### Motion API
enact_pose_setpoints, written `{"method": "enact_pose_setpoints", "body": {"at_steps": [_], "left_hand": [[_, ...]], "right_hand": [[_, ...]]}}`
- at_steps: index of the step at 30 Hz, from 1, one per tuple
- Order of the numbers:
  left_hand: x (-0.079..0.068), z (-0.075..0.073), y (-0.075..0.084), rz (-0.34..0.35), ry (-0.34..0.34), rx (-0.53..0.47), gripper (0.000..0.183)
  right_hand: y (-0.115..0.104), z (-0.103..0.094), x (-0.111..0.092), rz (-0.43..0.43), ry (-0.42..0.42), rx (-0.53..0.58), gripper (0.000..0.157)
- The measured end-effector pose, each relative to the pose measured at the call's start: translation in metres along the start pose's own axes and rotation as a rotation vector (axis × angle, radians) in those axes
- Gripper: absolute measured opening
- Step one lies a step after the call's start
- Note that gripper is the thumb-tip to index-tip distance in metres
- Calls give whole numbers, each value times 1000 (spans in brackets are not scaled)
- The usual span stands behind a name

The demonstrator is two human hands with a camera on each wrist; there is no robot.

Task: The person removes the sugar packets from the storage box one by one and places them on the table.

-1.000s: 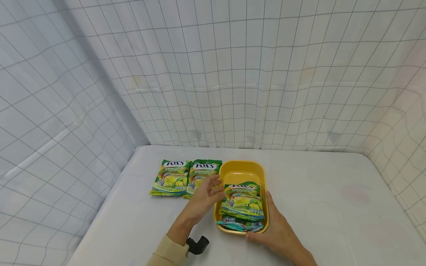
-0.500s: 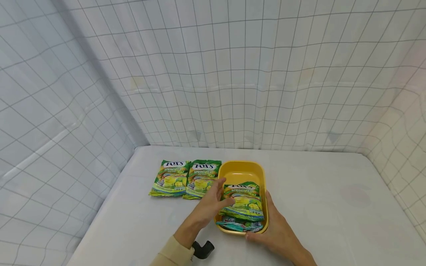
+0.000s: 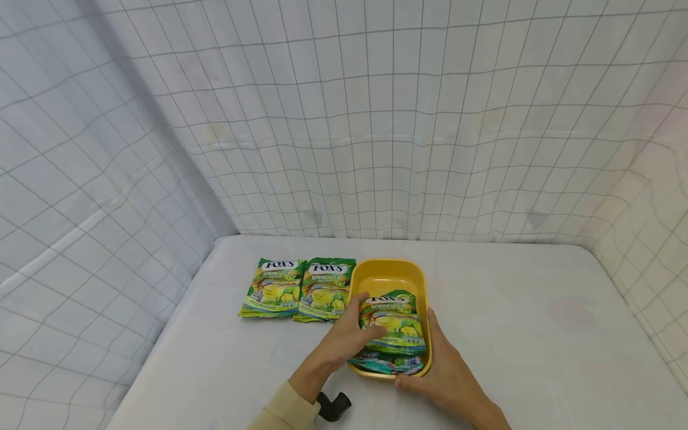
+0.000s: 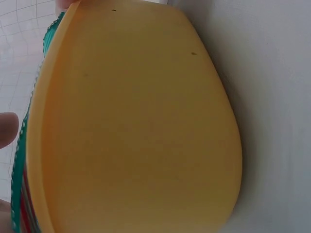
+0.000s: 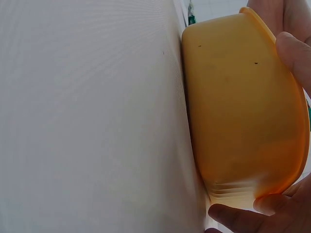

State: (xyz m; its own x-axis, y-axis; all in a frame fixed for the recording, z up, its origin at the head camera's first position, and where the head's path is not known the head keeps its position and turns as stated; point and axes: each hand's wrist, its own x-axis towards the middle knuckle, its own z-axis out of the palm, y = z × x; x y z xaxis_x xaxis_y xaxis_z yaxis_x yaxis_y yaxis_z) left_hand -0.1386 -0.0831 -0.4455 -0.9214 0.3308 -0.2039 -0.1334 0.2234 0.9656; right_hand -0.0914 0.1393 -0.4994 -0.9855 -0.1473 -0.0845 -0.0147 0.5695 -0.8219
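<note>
Clamping the yellow plastic tray (image 3: 388,270) at its near right corner, the right hand (image 3: 445,373) spreads thumb and fingers along the rim. The left hand (image 3: 346,339) reaches over the left rim, thumb across the Fox's Spring Tea packet (image 3: 404,327) inside. We cannot tell whether it pinches; most left fingers are hidden. A teal-edged packet (image 3: 388,363) is partly covered. Only the wrist views show us dark specks on the tray's outer wall (image 5: 243,111).

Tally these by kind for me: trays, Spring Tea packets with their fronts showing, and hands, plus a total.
Tray: 1
Spring Tea packets: 3 (left packet, middle packet, inside packet)
Hands: 2 (left hand, right hand)
Total: 6
</note>
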Motion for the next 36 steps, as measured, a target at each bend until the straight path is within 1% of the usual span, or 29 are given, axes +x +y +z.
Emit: {"method": "enact_pose_setpoints", "body": {"at_steps": [8,12,16,19,22,26,29,36], "left_hand": [[-1,2,0,-32,25,-22,81],[0,4,0,-55,66,-33,75],[4,6,-1,-74,121,-100,69],[7,7,-1,-91,143,-152,63],[10,7,0,-109,130,-183,60],[14,6,1,-117,97,-235,57],[18,7,2,-123,91,-265,54],[25,8,3,-103,91,-278,44]], "right_hand": [[0,1,-1,13,-8,-5,147],[-2,0,-1,27,-11,-5,147],[-3,0,0,33,-12,-9,146],[-4,0,-1,39,-11,-10,145],[-4,0,-1,39,-8,-7,145],[-4,0,0,34,-5,-9,146],[-4,-1,0,36,-9,-11,146],[-5,-1,0,35,-19,-6,144]]}}
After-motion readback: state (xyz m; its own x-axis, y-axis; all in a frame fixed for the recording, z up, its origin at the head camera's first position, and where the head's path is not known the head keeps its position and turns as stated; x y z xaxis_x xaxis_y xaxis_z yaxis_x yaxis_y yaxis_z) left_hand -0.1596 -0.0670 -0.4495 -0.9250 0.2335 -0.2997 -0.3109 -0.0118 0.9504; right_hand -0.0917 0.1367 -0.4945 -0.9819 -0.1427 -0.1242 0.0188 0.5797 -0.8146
